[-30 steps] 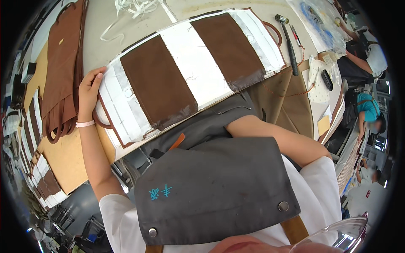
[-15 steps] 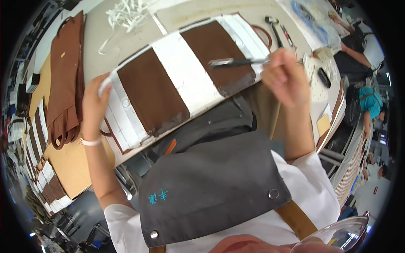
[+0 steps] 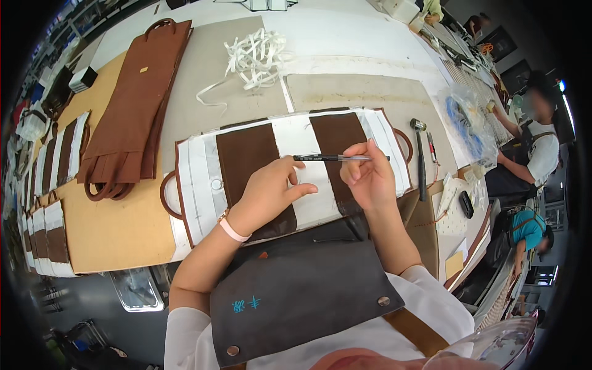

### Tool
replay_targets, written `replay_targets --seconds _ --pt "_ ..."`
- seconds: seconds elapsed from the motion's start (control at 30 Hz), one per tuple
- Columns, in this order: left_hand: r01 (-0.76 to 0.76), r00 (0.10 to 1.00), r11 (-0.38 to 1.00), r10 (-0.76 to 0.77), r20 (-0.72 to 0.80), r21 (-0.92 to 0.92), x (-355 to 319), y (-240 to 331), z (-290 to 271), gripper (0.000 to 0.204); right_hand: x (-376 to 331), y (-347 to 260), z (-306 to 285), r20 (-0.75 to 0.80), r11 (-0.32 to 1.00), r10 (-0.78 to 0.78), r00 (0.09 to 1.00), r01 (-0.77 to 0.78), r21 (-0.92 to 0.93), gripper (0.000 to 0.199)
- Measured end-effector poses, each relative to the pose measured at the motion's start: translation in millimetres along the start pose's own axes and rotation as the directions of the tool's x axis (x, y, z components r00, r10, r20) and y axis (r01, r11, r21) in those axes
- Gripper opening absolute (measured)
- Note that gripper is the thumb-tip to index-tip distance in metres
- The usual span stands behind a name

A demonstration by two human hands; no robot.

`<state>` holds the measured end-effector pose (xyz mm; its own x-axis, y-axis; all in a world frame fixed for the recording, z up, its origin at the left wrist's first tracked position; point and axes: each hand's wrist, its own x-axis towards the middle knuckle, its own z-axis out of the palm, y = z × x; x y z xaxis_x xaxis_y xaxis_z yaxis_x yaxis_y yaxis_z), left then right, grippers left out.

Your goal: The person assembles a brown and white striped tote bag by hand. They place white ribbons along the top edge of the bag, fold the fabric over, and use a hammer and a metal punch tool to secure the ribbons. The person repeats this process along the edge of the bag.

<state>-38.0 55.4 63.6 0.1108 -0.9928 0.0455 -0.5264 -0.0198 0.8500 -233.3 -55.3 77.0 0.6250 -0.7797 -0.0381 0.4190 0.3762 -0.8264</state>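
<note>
Left hand [image 3: 262,194] has left the panel's end for the slim black-and-clear plastic pen [image 3: 324,158]; work seemingly shifts from steadying to pen handling.
Right hand [image 3: 373,182] pinches pen, level over middle of brown-and-white striped rectangular fabric-looking panel [image 3: 299,137]; left half open, thumb spread, fingertips at pen's dark end, contact can't tell; black-handled metal-headed hammer [image 3: 421,163] lies right of panel.

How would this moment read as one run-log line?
Right hand: holds black pen; left hand: near pen's left end, contact unclear; brown-white panel: beneath both hands; hammer: right of panel
</note>
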Motion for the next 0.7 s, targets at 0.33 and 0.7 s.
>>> replay_targets --seconds 0.33,0.7 --pt "-0.102 0.986 0.992 0.11 0.124 -0.07 2 -10 -3 0.028 26 24 17 0.188 0.876 0.335 0.923 -0.232 -0.423 0.047" --pt "0.299 0.954 0.432 -0.107 0.281 -0.851 4 -23 -37 0.032 149 -5 14 0.294 0.97 0.238 0.926 -0.239 -0.032 0.037"
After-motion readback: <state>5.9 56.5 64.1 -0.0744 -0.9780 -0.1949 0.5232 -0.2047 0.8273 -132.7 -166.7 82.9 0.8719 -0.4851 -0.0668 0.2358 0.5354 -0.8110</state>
